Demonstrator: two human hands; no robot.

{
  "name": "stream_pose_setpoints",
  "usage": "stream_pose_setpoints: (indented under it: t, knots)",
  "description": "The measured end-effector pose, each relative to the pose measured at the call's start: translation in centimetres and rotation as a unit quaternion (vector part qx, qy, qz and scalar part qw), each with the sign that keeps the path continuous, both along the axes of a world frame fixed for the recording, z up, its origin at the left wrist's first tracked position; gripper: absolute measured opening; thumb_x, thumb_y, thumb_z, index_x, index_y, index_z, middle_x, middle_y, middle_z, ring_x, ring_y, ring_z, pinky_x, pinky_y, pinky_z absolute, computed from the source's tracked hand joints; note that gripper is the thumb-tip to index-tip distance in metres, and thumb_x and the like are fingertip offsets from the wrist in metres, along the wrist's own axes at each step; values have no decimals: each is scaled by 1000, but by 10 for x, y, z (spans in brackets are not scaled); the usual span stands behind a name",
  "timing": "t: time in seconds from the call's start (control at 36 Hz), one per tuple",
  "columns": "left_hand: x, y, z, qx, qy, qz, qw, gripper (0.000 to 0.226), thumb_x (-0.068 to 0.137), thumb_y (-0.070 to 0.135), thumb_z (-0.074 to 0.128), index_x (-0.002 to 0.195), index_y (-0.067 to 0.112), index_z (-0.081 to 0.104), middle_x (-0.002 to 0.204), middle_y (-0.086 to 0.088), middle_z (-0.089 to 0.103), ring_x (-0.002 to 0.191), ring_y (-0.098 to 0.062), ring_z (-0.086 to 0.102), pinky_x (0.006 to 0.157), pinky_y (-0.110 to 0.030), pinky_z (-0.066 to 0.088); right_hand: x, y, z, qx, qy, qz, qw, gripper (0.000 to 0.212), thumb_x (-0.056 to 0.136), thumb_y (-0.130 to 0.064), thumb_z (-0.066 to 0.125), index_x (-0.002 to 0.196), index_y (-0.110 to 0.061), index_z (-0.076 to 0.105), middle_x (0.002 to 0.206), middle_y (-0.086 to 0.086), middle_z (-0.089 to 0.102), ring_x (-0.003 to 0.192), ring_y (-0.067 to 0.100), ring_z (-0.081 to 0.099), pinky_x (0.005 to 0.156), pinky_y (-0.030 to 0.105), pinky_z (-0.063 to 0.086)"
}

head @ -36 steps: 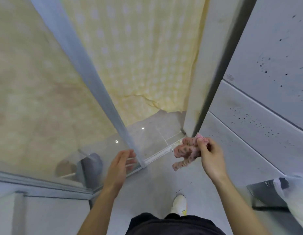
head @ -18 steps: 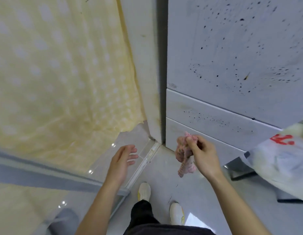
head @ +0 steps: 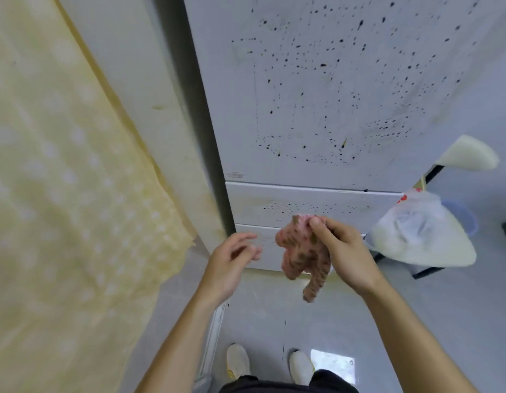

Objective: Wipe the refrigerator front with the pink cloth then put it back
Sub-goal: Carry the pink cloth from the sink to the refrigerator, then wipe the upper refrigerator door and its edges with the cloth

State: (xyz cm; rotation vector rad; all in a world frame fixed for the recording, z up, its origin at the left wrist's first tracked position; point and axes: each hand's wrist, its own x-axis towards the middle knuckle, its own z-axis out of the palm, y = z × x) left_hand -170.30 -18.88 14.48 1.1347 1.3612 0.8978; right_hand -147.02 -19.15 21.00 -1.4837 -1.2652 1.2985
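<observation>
The white refrigerator stands straight ahead, its upper door front covered in dark specks, with two drawer fronts below it. My right hand grips the bunched pink cloth, which has brown spots and hangs down in front of the lower drawers. My left hand hovers just left of the cloth with loosely curled fingers, holding nothing. Neither hand touches the refrigerator.
A yellow dotted curtain fills the left side. A white plastic bag hangs on a dark rack right of the refrigerator, with a pale sponge-like object above it. My two shoes stand on the grey floor.
The view has swung right so the refrigerator front is centred. My right hand carried the cloth toward it, and my left hand came in closer to the cloth.
</observation>
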Motion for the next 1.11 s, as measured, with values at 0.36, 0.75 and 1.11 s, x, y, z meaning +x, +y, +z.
stream_pose_setpoints:
  t: [0.36, 0.75, 1.11]
  knots:
    - [22, 53, 69, 28, -74, -190, 979, 31, 83, 27, 78, 109, 10, 73, 99, -3, 78, 93, -19, 74, 84, -34, 58, -12, 23, 38, 87, 68, -18, 994, 49, 107, -41, 52, 104, 6, 67, 96, 31, 66, 88, 24, 63, 85, 42, 52]
    - [20, 68, 140, 175, -24, -48, 983, 15, 89, 12, 82, 95, 12, 68, 89, -2, 75, 87, -20, 74, 86, -41, 61, -29, 24, 36, 52, 129, 39, 989, 31, 89, -30, 73, 104, -3, 77, 103, 11, 81, 98, 23, 77, 84, 26, 59]
    - [36, 40, 109, -65, -301, -38, 951, 55, 109, 50, 34, 140, 17, 65, 137, -10, 69, 128, -27, 65, 102, -40, 51, -28, 47, 71, 0, 257, -31, 966, 14, 101, -14, 64, 104, -7, 76, 98, 16, 79, 84, 25, 77, 70, 32, 62]
